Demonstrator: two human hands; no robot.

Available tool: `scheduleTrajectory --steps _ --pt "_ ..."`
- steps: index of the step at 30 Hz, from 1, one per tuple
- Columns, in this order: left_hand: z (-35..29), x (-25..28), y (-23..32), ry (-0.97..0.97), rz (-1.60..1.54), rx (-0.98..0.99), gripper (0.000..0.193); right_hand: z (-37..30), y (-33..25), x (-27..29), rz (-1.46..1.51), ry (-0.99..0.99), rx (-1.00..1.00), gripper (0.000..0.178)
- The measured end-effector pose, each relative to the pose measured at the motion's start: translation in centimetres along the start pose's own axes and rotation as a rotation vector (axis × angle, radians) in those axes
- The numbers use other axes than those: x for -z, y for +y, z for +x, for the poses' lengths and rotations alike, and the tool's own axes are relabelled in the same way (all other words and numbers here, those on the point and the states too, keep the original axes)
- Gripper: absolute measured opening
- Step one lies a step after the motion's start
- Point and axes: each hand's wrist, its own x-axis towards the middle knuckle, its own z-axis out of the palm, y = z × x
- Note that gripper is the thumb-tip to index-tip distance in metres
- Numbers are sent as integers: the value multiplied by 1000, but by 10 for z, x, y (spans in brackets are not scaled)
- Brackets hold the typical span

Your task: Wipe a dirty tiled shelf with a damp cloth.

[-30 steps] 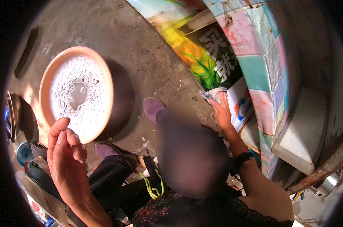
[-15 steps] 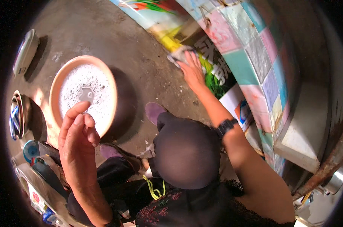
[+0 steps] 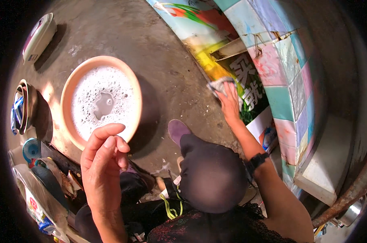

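Observation:
My right hand (image 3: 229, 103) presses a crumpled grey-white cloth (image 3: 220, 86) against the lower edge of a colourful printed panel (image 3: 216, 67), where it meets the floor. The fingers lie over the cloth and hide part of it. My left hand (image 3: 104, 152) is raised at the near edge of a peach-coloured basin (image 3: 138, 101), its fingers loosely bent and nothing visible in them. Foamy water (image 3: 84, 95) fills the basin, with a foam-free patch in the middle.
A tiled ledge (image 3: 282, 103) curves along the right above the panel. A pale oblong container (image 3: 41, 38) and stacked bowls (image 3: 29, 105) stand on the concrete floor (image 3: 163, 73) at the left. Bags and clutter (image 3: 50, 190) crowd the lower left. My knee (image 3: 214, 178) is at the centre.
The whole view has shifted, so the panel and basin appear farther right. My right hand stays on the cloth at the panel's lower edge. The left hand remains raised and bent.

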Motion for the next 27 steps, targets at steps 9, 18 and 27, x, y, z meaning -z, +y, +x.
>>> scheduleTrajectory --steps 9,18,27 --pt "-1 6 4 15 3 -41 24 32 -18 -4 85 -21 46 23" --pt "-3 8 2 14 38 -31 26 -63 10 27 48 -113 -146 27" --pt "6 -5 -4 -40 64 -25 26 65 -26 -19 28 37 -39 27"
